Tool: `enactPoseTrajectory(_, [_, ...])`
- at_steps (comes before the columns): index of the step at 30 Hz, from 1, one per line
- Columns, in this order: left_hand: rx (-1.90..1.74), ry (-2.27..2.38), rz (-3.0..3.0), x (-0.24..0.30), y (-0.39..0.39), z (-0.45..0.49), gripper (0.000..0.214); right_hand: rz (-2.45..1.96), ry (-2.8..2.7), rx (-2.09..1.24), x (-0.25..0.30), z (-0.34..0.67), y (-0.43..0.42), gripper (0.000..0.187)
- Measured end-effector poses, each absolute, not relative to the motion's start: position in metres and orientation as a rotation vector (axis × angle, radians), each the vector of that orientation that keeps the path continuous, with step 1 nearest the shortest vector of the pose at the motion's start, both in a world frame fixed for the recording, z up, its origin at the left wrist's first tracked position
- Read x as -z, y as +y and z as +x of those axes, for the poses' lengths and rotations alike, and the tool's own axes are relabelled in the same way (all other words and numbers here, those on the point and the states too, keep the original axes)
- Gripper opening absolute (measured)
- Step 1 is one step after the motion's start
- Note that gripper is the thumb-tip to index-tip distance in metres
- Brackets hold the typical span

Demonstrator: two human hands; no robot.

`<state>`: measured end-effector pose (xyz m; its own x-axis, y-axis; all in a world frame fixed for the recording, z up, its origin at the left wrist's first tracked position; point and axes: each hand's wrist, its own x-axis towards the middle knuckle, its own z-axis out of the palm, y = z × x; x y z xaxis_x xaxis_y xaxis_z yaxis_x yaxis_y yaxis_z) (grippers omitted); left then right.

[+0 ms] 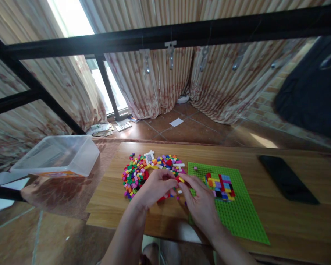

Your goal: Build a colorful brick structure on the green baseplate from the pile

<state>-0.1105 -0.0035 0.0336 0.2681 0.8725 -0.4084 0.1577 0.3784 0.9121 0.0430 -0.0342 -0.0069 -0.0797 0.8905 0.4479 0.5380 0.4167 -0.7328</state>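
My left hand and my right hand meet over the wooden table, fingertips pinched together on small bricks, a yellow and red brick showing between them. A pile of small multicoloured bricks lies just beyond my left hand. A green baseplate lies to the right of my right hand, with a patch of coloured bricks pressed onto it. My right hand covers the baseplate's near left corner.
A black phone lies on the table at the right. A clear plastic tub sits upturned to the left on a patterned surface. A black metal frame crosses overhead, with curtains and tiled floor behind.
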Motion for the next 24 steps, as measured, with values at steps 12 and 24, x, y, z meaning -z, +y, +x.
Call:
enactPoseTrajectory(12, [-0.805, 1.035, 0.835, -0.0289, -0.0084, -0.1008, 0.038, -1.233, -1.681, -0.56, 0.0091, 0.0473, -0.0323, 0.021])
enactPoseTrajectory(24, [-0.788, 0.967, 0.707, -0.0286, -0.0082, -0.1041, 0.042, -1.161, -1.679, -0.564, 0.0058, 0.047, -0.0338, 0.022])
